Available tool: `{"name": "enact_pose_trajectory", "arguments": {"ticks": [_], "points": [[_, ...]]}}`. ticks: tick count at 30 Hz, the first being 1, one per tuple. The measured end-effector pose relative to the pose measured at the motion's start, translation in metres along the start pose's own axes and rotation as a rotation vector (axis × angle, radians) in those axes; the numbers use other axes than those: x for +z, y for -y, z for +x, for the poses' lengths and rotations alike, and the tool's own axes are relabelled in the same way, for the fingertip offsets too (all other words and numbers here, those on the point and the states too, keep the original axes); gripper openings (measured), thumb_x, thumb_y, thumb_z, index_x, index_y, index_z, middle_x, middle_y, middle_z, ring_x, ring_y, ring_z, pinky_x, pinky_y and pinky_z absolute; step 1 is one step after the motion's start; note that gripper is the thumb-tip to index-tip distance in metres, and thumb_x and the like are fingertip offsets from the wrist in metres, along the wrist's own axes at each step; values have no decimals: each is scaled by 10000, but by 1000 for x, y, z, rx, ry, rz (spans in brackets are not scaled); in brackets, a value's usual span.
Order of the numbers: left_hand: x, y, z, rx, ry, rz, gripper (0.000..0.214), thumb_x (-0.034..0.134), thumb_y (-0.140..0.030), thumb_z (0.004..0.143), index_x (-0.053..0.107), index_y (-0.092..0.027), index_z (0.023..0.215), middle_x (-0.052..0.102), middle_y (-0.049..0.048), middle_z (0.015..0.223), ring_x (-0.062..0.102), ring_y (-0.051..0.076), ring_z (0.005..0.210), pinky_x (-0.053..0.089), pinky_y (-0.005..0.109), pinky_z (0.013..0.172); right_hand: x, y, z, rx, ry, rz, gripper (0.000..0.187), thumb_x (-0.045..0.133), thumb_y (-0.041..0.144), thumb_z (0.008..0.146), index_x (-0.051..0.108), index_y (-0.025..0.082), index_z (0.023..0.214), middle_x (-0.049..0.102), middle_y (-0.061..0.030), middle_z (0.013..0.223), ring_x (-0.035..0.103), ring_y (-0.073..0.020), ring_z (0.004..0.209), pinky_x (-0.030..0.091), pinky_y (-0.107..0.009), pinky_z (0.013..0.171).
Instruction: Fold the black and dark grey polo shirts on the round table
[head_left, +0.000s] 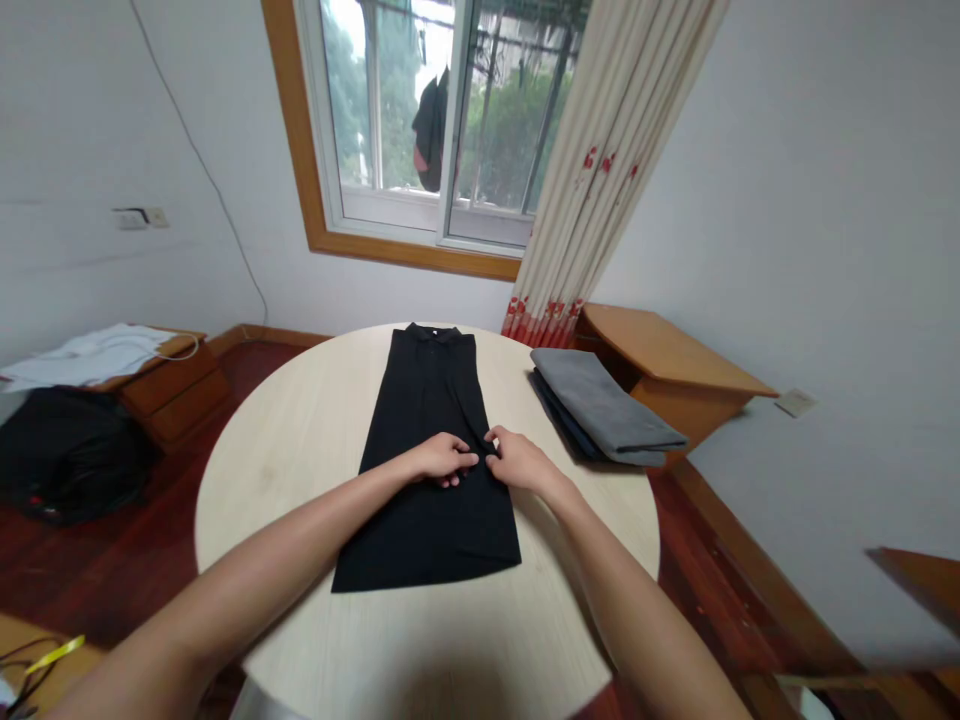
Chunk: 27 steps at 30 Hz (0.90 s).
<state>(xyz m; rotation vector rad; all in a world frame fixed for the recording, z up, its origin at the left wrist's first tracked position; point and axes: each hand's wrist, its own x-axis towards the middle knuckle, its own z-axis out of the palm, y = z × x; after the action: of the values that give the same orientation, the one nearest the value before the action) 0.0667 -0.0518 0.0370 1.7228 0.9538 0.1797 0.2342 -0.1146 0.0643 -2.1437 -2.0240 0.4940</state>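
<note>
From where I sit, the black shirt [420,510] lies along the middle of the bench [277,460], and the step looks to me like tidying its right side edge. My left hand [444,458] rests over the cloth with its fingers curled narrow, thumb towards that edge; my right hand [521,462] is at the edge itself, thumb and forefinger set a little apart. I can't tell whether either hand has fabric pinched. To do this well, I'd use the left as a light anchor, take only the edge in the right fingers, and draw it out smoothly towards the bench's right edge, easing the creases near the fingertips without dragging the whole shirt askew. A flat sweep from the far end down to the near end should then even the line. As for heading, the collar [448,336] points at the bench's far edge and the hem [427,582] faces the near edge, so the long axis runs far to near, almost straight away from me. The hem's left corner sits slightly closer to the near edge than its right. The grey folded cloth [600,400] lies apart, by the bench's right edge.
</note>
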Motion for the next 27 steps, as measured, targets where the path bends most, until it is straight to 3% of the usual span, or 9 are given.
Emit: {"name": "enact_pose_trajectory", "arguments": {"ticks": [5, 9, 12, 15, 17, 19, 21, 24, 27], "points": [[17, -4, -4, -52, -5, -28, 525, 719, -630, 699, 511, -162, 584, 444, -48, 483, 354, 56, 387, 258, 205, 378, 4, -14, -2, 27, -32, 133, 355, 589, 187, 858, 562, 136, 1208, 696, -62, 835, 644, -168, 744, 432, -244, 697], [20, -8, -9, -106, -76, 23, 518, 705, -633, 718, 489, -178, 599, 403, -60, 455, 315, 60, 356, 186, 211, 358, 17, -24, -9, 116, -26, 160, 358, 640, 214, 850, 577, 146, 1196, 694, -53, 832, 644, -168, 751, 443, -245, 710], [22, -8, -17, -73, -126, -33, 422, 687, -555, 791, 560, -159, 718, 472, -53, 510, 410, 63, 397, 272, 177, 374, 28, -27, -18, 121, -61, 162, 383, 630, 240, 874, 557, 154, 1240, 697, -59, 875, 641, -164, 794, 442, -246, 732], [29, -5, -30, -109, -161, -105, 283, 641, -380, 886, 600, -134, 1021, 504, -64, 535, 482, 67, 419, 392, 163, 427, 35, -26, -36, 76, -85, 149, 435, 626, 262, 885, 521, 158, 1294, 689, -52, 889, 631, -162, 811, 436, -252, 744], [35, -3, -42, -161, -161, -134, 452, 609, -243, 910, 457, -106, 1312, 547, -57, 550, 527, 82, 419, 436, 171, 445, 37, -25, -53, 22, -91, 134, 423, 614, 264, 889, 527, 156, 1288, 675, -41, 873, 619, -165, 802, 435, -261, 745], [41, 1, -54, -173, -145, -162, 695, 587, -155, 906, 205, -76, 1481, 616, -19, 592, 591, 108, 445, 476, 186, 466, 37, -25, -72, -56, -88, 135, 417, 612, 292, 888, 543, 153, 1276, 655, -41, 886, 604, -167, 792, 439, -270, 749], [47, 5, -65, -140, -123, -190, 804, 574, -127, 904, 63, -81, 1524, 662, 16, 635, 641, 132, 475, 513, 205, 494, 37, -26, -92, -176, -56, 143, 518, 673, 374, 846, 547, 155, 1298, 629, -61, 981, 592, -171, 806, 452, -282, 766], [54, 11, -78, -98, -82, -202, 759, 563, -124, 905, 134, -109, 1531, 685, 29, 656, 672, 149, 495, 543, 221, 511, 38, -29, -115, -337, 1, 123, 708, 801, 443, 709, 568, 177, 1322, 561, -90, 1134, 584, -192, 881, 468, -304, 820], [59, 15, -82, -97, -46, -168, 611, 548, -135, 911, 313, -84, 1474, 683, 35, 632, 669, 148, 485, 540, 220, 497, 38, -30, -127, -384, -33, 77, 465, 719, 352, 800, 655, 184, 1228, 553, -92, 1132, 581, -206, 966, 452, -306, 885]]}}
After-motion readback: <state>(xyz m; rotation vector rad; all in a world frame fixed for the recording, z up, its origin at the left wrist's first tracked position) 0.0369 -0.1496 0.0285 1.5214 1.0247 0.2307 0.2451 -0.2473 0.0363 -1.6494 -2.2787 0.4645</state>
